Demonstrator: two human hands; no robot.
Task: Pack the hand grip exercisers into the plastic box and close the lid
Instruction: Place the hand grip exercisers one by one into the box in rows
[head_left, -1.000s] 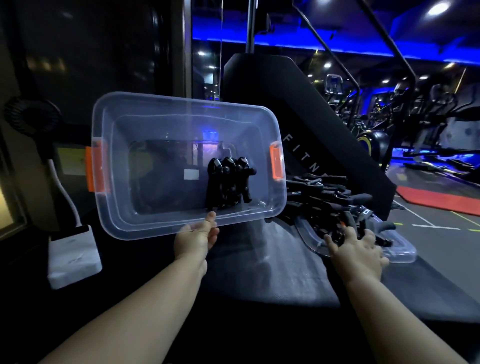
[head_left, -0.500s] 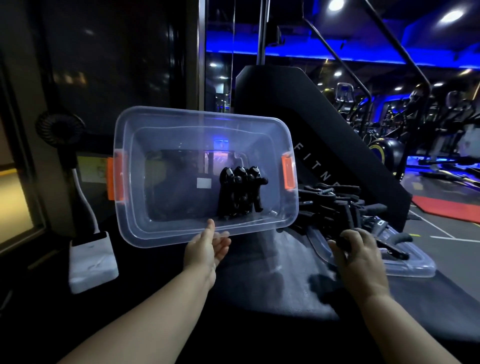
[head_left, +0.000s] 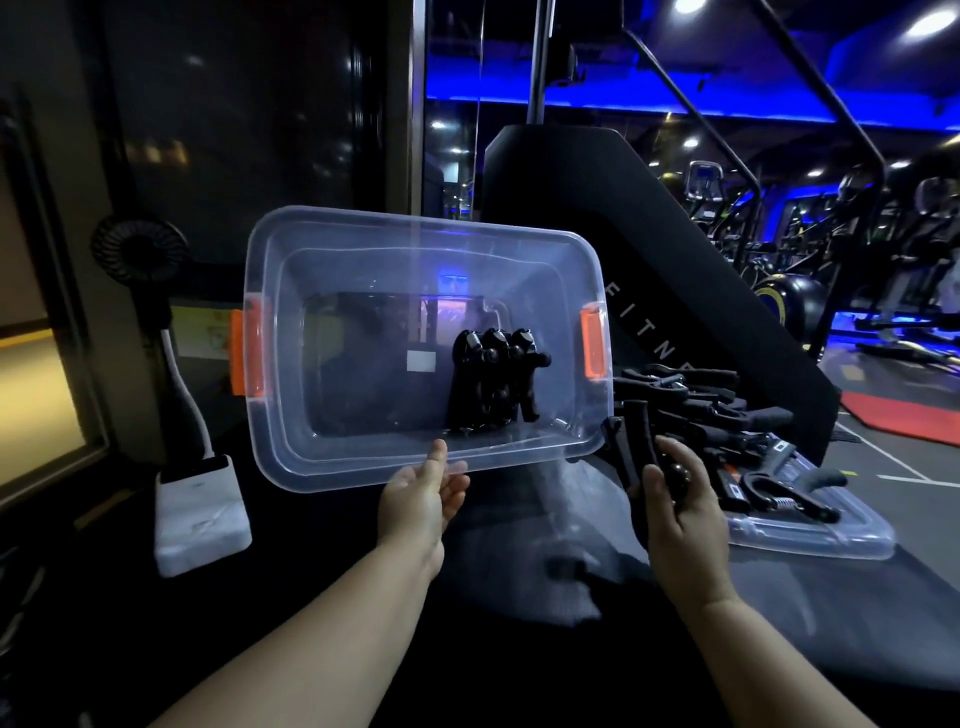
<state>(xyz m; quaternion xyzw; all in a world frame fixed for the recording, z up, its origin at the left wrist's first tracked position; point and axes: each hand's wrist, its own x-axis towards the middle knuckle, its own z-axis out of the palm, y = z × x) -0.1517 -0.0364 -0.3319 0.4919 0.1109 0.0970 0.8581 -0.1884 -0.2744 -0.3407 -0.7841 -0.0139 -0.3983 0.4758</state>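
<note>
Grip exerciser (head_left: 636, 441), black, in right hand (head_left: 680, 506), clear plastic box (head_left: 332, 462) in left hand (head_left: 415, 506)

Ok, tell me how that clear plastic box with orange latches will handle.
Probably light: the left hand holds the clear plastic box tilted by one rim. Likely slippery inside: three black hand grips sit against its lower wall.

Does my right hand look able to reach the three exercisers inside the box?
Probably yes. The plastic box is tipped open toward the person, nothing covers it, and the right hand is beside its near right corner, though it grips one exerciser.
</note>
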